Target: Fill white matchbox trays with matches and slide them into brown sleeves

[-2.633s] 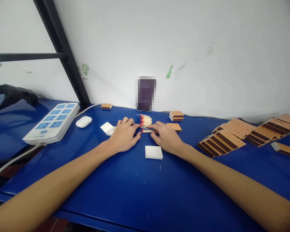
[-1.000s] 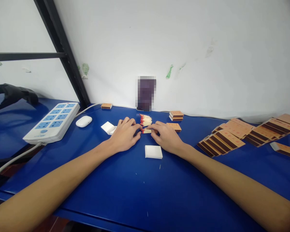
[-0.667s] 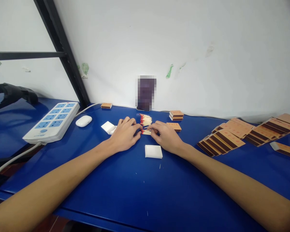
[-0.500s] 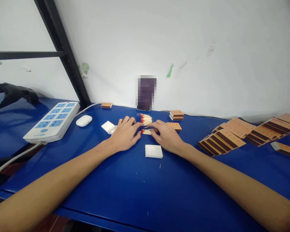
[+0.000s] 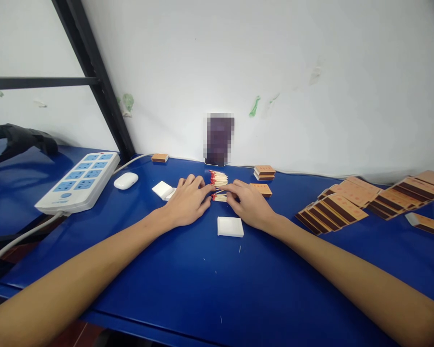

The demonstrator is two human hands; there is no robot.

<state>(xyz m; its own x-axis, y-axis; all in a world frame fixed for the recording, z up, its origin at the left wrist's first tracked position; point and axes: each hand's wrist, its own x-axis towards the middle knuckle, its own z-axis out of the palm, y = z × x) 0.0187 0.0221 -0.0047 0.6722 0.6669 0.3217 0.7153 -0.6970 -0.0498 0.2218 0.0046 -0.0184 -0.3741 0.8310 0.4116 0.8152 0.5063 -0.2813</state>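
Note:
My left hand (image 5: pixel 188 201) rests on the blue table, its index finger and thumb curled against the red-headed ends of a small bunch of matches (image 5: pixel 220 197). From the other side, the curled index finger and thumb of my right hand (image 5: pixel 251 205) press on the bare wooden ends. The bunch is held between both hands, partly hidden by the fingertips. Just beyond lies a larger pile of matches (image 5: pixel 219 178), heads to the left. An empty white matchbox tray (image 5: pixel 230 227) sits nearer me. More white trays (image 5: pixel 162 189) lie beside my left hand, one partly covered by it.
Matchboxes (image 5: pixel 264 172) stand behind my right hand, another matchbox (image 5: pixel 159 157) back left. Flattened matchbox sleeves (image 5: pixel 332 212) overlap at the right. A power strip (image 5: pixel 81 180) and white earbud case (image 5: pixel 126 181) are at the left. A blurred-out phone (image 5: pixel 219 140) leans on the wall.
My fingers have shifted only slightly around the small bunch of matches, the right index finger settling a little. Everything else stays in place.

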